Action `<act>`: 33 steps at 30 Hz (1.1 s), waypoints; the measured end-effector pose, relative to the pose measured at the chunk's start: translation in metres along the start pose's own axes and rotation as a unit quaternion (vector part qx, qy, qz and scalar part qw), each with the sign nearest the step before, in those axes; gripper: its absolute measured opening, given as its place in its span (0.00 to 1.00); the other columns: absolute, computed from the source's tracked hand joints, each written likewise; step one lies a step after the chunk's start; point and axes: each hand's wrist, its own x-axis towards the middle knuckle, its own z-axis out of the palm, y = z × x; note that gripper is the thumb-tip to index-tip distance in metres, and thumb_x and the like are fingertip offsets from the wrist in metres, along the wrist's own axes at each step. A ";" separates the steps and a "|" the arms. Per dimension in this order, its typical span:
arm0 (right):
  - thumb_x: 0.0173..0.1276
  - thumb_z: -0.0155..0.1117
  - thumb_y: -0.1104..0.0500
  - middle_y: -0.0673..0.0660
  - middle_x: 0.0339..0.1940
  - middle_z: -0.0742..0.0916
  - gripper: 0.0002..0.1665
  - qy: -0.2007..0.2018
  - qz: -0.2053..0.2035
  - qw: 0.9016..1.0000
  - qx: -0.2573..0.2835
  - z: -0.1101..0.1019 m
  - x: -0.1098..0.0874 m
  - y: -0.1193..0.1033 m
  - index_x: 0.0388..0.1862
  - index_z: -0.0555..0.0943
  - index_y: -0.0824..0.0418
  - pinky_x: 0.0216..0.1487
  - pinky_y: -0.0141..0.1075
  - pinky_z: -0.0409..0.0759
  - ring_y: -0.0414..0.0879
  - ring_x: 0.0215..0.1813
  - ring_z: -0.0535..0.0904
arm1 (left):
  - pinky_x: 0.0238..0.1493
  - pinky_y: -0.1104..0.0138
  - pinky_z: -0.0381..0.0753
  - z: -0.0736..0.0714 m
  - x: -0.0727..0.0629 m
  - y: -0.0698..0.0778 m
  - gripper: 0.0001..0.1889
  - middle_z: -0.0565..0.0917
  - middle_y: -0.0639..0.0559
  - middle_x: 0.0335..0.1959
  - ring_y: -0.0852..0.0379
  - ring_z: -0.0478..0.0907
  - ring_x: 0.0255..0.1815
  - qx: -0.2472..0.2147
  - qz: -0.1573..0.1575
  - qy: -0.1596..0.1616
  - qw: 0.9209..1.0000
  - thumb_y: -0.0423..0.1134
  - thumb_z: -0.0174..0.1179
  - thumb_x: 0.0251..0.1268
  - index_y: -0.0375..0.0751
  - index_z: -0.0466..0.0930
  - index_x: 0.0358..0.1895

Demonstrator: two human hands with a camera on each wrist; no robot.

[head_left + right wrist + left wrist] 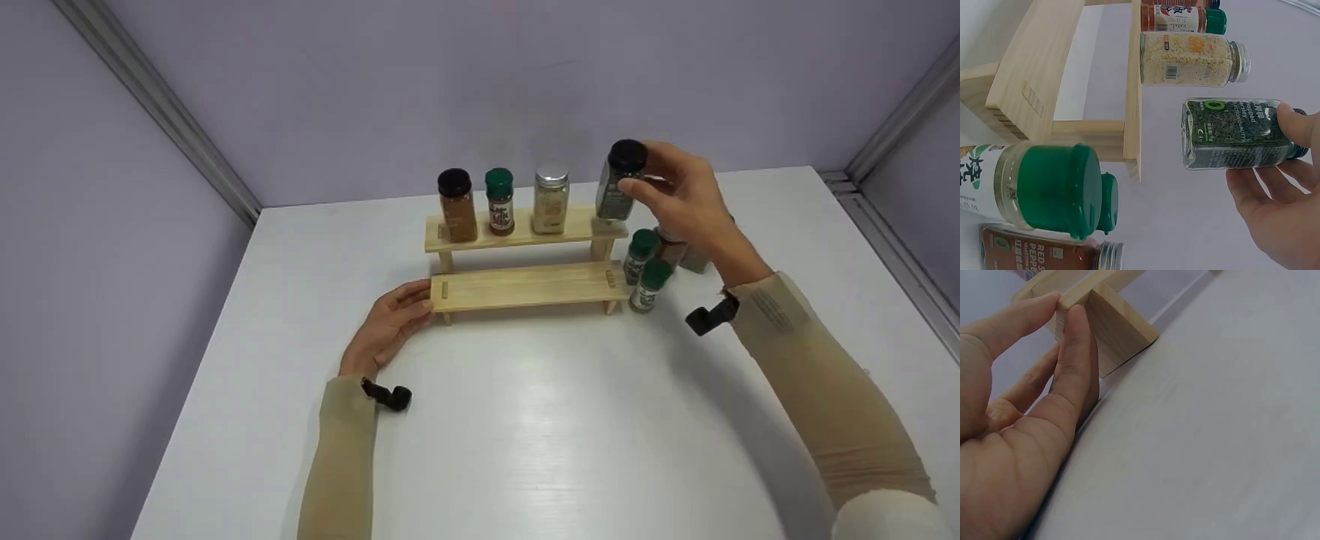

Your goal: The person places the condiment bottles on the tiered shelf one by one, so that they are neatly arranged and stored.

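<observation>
A two-step wooden spice rack [525, 287] stands on the white table. My left hand [391, 324] pinches the left end of its lower step, thumb and index finger against the wood in the left wrist view. Held by its black cap and upper part, a glass jar of chopped parsley [1230, 138] is in my right hand [686, 196]. The jar hovers just above the upper step's right end, apart from the wood. Along that step stand a black-capped brown spice jar [459, 214], a green-capped jar [500, 210] and a silver-capped jar of pale granules [1185, 59].
Right of the rack, close to its legs, stand two green-capped jars [646, 289], a red pepper jar [1039, 253] and another jar [696, 259] partly behind my right wrist. A pale wall [510, 90] rises behind the table.
</observation>
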 end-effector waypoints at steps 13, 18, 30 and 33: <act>0.80 0.68 0.57 0.58 0.67 0.85 0.28 -0.051 0.007 0.998 0.022 0.024 0.006 0.011 0.76 0.77 0.56 0.72 0.36 0.79 0.44 0.68 0.82 | 0.57 0.68 0.85 -0.001 0.000 -0.001 0.27 0.81 0.46 0.65 0.55 0.83 0.58 -0.004 0.003 0.006 1.000 0.27 0.63 0.77 0.32 0.71 0.76; 0.80 0.67 0.57 0.59 0.69 0.85 0.29 -0.054 0.015 0.998 0.022 0.027 0.006 0.014 0.77 0.76 0.56 0.74 0.38 0.79 0.47 0.69 0.81 | 0.58 0.68 0.85 0.000 -0.001 0.000 0.28 0.81 0.46 0.64 0.55 0.82 0.59 0.001 0.004 0.003 1.000 0.28 0.64 0.77 0.32 0.70 0.77; 0.81 0.67 0.57 0.61 0.75 0.80 0.34 -0.062 0.039 0.997 0.027 0.026 0.004 0.010 0.81 0.71 0.58 0.77 0.42 0.75 0.57 0.78 0.75 | 0.55 0.69 0.85 0.003 0.000 0.002 0.28 0.82 0.46 0.63 0.56 0.84 0.57 -0.004 -0.006 0.008 1.000 0.27 0.63 0.77 0.31 0.69 0.76; 0.80 0.68 0.52 0.59 0.79 0.77 0.37 -0.063 0.061 0.996 0.023 0.021 0.002 0.006 0.83 0.68 0.55 0.79 0.45 0.73 0.56 0.80 0.72 | 0.54 0.69 0.85 0.006 -0.001 0.007 0.28 0.81 0.43 0.65 0.55 0.84 0.57 0.007 -0.011 0.012 1.000 0.27 0.63 0.76 0.31 0.70 0.76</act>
